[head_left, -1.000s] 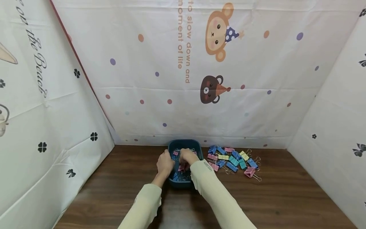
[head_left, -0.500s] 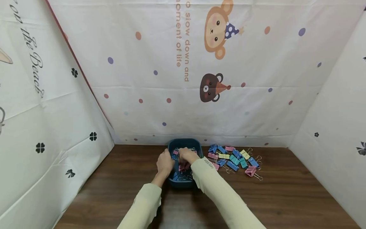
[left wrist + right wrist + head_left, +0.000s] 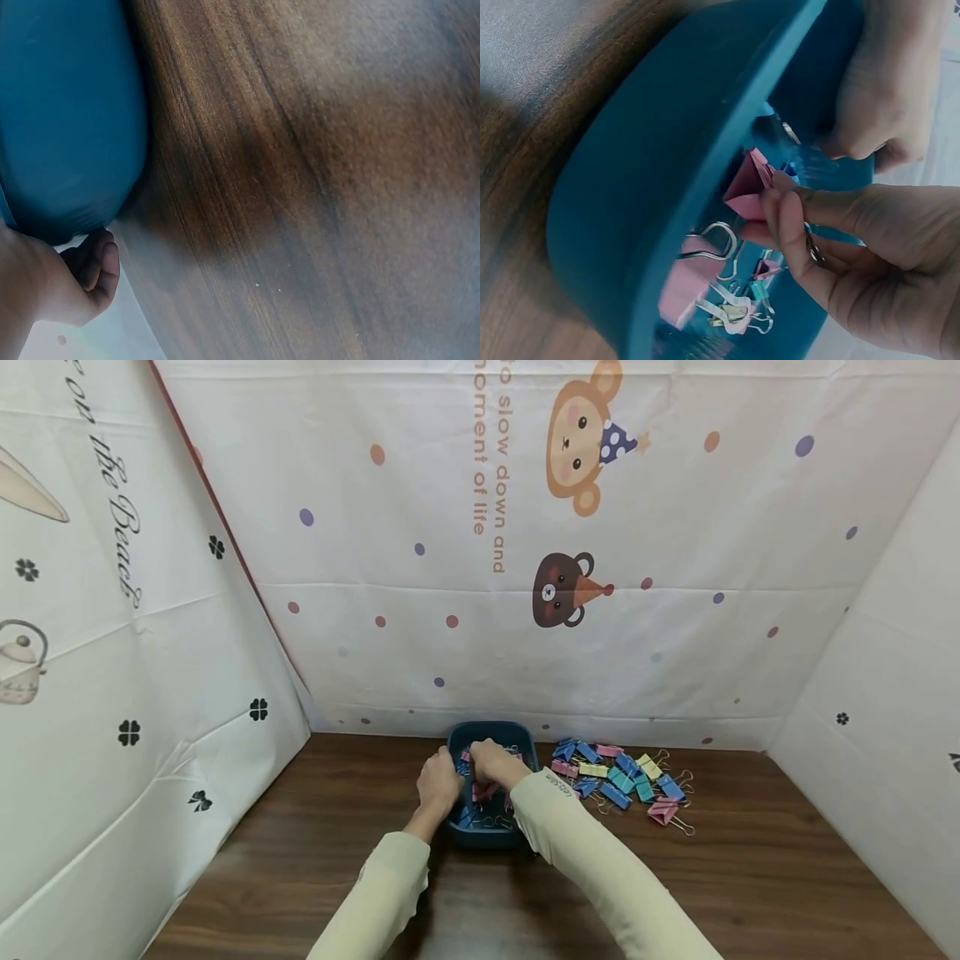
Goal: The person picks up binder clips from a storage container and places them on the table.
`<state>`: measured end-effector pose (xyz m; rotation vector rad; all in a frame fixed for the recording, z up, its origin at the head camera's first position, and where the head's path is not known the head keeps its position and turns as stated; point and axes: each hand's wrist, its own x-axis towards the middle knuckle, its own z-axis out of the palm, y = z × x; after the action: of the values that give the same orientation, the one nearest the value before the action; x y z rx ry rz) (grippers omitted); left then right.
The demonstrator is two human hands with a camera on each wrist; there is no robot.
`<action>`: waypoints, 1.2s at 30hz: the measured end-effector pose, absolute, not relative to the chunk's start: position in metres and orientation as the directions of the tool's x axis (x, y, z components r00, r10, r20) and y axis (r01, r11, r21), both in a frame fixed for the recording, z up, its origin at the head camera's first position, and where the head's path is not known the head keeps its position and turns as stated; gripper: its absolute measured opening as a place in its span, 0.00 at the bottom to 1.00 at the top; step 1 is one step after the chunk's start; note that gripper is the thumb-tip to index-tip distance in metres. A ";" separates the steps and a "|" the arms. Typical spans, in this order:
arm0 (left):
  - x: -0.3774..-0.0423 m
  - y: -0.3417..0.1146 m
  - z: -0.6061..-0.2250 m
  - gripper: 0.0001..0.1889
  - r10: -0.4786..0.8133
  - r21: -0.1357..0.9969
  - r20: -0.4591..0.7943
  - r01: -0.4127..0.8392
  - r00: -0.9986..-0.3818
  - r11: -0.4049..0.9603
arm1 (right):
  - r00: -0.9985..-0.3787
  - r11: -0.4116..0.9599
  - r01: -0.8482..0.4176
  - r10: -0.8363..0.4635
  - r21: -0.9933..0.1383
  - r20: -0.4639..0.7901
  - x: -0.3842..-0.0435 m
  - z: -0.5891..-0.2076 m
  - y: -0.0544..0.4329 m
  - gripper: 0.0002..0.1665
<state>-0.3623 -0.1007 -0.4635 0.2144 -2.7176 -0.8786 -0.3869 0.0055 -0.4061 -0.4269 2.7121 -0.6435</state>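
A deep teal plastic bin (image 3: 483, 839) stands at the back of the table with several binder clips inside. My left hand (image 3: 438, 783) grips its left rim, and in the left wrist view curled fingers (image 3: 109, 262) show beside the outer wall. Inside the bin, my right hand (image 3: 497, 764) pinches a large pink binder clip (image 3: 744, 186) between thumb and fingers; one wire handle (image 3: 814, 246) shows by the palm. Below that clip lie another pink clip (image 3: 688, 281), a small green clip (image 3: 760, 291) and a pale yellow one (image 3: 724, 319).
Right of the bin, a loose pile of blue, pink, yellow and teal binder clips (image 3: 621, 779) lies on the brown wooden table (image 3: 750, 877). One pink clip (image 3: 663, 811) sits at its near right edge. Printed white cloth (image 3: 480, 660) hangs behind and along both sides.
The head view has shifted slightly, and my right sleeve covers more of a pink clip at the pile's left edge. Both hands stay at the bin, the right with the pink binder clip.
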 end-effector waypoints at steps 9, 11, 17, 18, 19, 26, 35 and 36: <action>-0.363 -0.098 -0.465 0.20 -0.215 0.576 0.230 -0.045 -0.949 0.816 | -0.917 0.886 -0.323 -0.379 -0.333 -0.120 -0.387 -0.381 0.019 0.07; -0.362 -0.098 -0.465 0.21 -0.215 0.574 0.223 -0.050 -0.951 0.817 | -0.922 0.891 -0.327 -0.374 -0.315 -0.101 -0.385 -0.372 0.025 0.07; -0.362 -0.102 -0.464 0.23 -0.226 0.567 0.197 -0.077 -0.954 0.820 | -0.933 0.899 -0.323 -0.354 -0.296 -0.057 -0.380 -0.346 0.048 0.09; -0.362 -0.103 -0.464 0.23 -0.228 0.565 0.196 -0.080 -0.954 0.821 | -0.934 0.901 -0.325 -0.353 -0.289 -0.050 -0.379 -0.343 0.053 0.10; -0.362 -0.104 -0.464 0.23 -0.230 0.566 0.196 -0.081 -0.953 0.820 | -0.936 0.901 -0.321 -0.349 -0.291 -0.048 -0.378 -0.340 0.058 0.11; -0.362 -0.107 -0.463 0.22 -0.225 0.566 0.187 -0.082 -0.956 0.821 | -0.941 0.916 -0.308 -0.332 -0.256 -0.057 -0.371 -0.333 0.104 0.10; -0.360 -0.101 -0.460 0.22 -0.205 0.563 0.193 -0.063 -0.960 0.824 | -0.945 0.951 -0.186 -0.242 -0.247 -0.222 -0.364 -0.356 0.153 0.09; -0.360 -0.100 -0.460 0.22 -0.204 0.563 0.193 -0.061 -0.960 0.824 | -0.940 0.953 -0.167 -0.231 -0.252 -0.249 -0.362 -0.359 0.156 0.09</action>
<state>-0.3597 -0.1000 -0.4605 0.2041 -2.7619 -0.8410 -0.3618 0.1559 -0.3587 -0.2943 2.8278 -0.3296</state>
